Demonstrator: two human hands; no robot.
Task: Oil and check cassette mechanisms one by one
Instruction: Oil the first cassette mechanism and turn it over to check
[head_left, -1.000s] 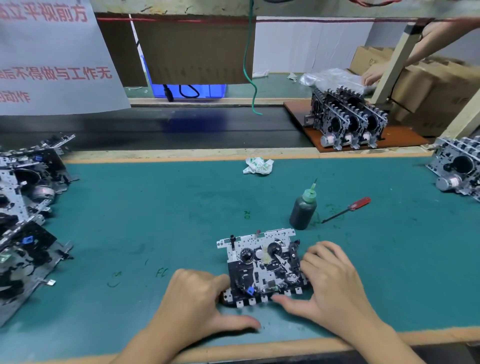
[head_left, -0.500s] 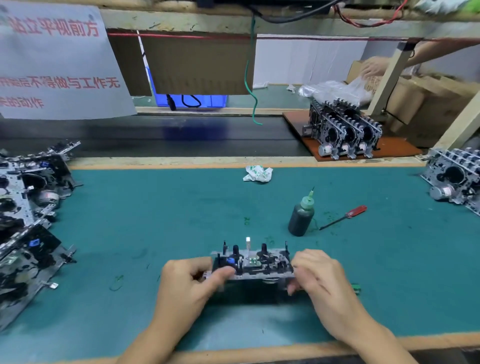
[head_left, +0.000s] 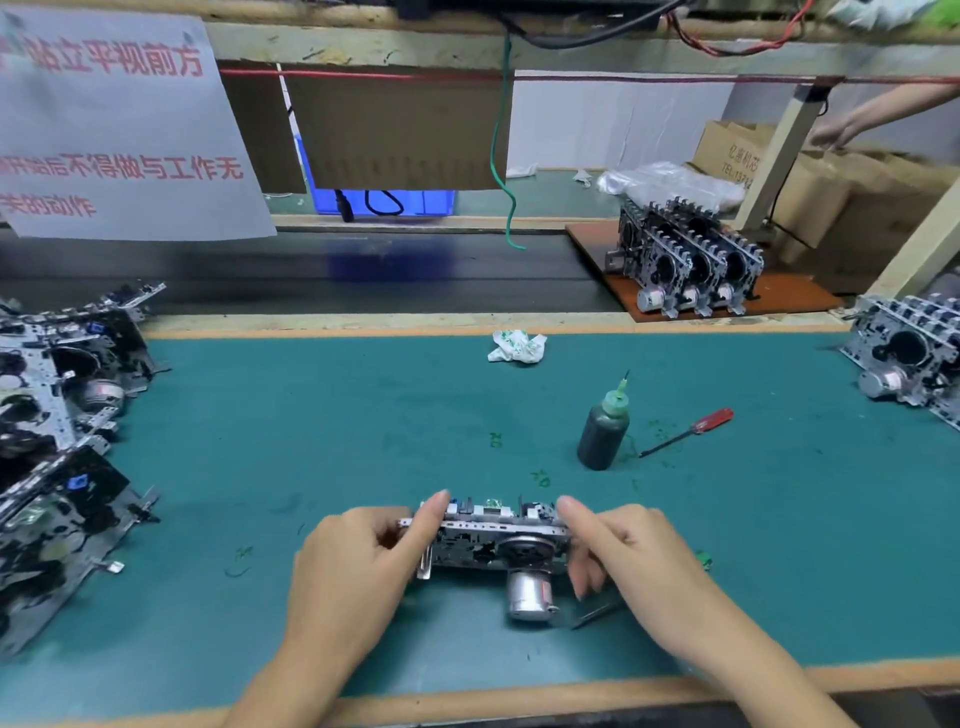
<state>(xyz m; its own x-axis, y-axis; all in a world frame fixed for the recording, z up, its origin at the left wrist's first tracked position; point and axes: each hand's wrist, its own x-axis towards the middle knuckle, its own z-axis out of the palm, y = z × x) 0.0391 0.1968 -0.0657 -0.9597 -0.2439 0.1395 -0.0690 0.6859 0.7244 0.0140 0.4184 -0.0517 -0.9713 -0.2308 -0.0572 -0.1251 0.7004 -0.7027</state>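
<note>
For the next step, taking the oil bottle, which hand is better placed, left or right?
Probably the right hand. The oil bottle stands beyond it on the right side of the mat, so the reach is short and open. Both hands now grip the cassette mechanism; the left hand could hold it alone.

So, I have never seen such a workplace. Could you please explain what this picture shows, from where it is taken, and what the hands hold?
The picture comes from a camera worn on a person's head, looking down at a green bench. No robot here: the left hand and right hand together hold one cassette mechanism, tipped on edge so its round motor faces the camera. Behind it stand an oil bottle and a red screwdriver, and a crumpled cloth lies farther back. More mechanisms are piled at the left, at the right edge, and on a brown board.
</note>
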